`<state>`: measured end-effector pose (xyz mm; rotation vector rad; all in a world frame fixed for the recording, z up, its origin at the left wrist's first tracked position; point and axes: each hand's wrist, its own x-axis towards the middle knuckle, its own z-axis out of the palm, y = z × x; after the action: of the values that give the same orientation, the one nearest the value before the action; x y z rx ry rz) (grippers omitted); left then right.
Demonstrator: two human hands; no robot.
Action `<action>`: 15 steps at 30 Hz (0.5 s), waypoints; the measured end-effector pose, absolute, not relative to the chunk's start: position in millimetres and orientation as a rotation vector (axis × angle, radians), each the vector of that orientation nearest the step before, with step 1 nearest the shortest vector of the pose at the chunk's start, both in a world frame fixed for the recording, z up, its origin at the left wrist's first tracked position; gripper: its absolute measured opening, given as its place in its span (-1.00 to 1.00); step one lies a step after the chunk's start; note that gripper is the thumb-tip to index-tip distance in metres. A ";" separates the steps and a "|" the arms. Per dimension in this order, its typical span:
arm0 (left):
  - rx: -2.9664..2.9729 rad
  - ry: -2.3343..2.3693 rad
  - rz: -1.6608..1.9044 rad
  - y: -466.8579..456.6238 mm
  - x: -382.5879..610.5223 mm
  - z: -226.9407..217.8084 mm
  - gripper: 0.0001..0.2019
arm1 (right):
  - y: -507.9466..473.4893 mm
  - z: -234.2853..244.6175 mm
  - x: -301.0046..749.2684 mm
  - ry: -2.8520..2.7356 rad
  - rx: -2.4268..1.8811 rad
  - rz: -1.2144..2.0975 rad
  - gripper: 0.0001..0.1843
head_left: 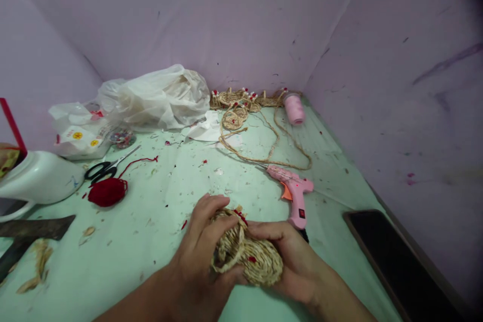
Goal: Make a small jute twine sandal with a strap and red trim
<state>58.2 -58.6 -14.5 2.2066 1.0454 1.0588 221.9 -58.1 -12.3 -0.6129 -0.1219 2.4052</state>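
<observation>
"So, what are the fingers doing?"

"Both sets grip the slipper-shaped woven straw piece (262, 264). The left hand (206, 241) curls round its cupped end, thumb underneath; the right hand (294, 256) pinches the flat oval end, thumb along the upper edge, parted just enough to take its thickness."

"And where is it?"

"Near the front edge of view, between the two palms, above the green table (151, 246). The hands hide parts of its sides."

"Anything close by?"

"A pink glue gun (292, 186) lies just beyond the right hand, nozzle toward a loop of straw cord (310, 158). A smartphone (396, 266) lies farther right."

"On the left?"

"A ball of dark red yarn (108, 192), with black-handled scissors (109, 167) just behind it. Farther back, a bulging white plastic bag (162, 98) sits against the wall (241, 20)."
</observation>
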 end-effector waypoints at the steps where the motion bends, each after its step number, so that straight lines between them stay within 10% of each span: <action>1: 2.259 1.046 1.085 -57.5 58.0 -13.2 -0.48 | -58.8 -12.6 220.7 -0.152 -0.639 2.347 -0.73; 15: 2.155 1.135 1.205 -50.4 45.5 2.4 -0.76 | -63.5 -8.0 215.3 -0.435 -1.047 1.979 -0.24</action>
<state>45.5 -50.4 2.4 2.1554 1.1350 1.2047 215.3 -63.5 -8.0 -1.0473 -0.4350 1.9793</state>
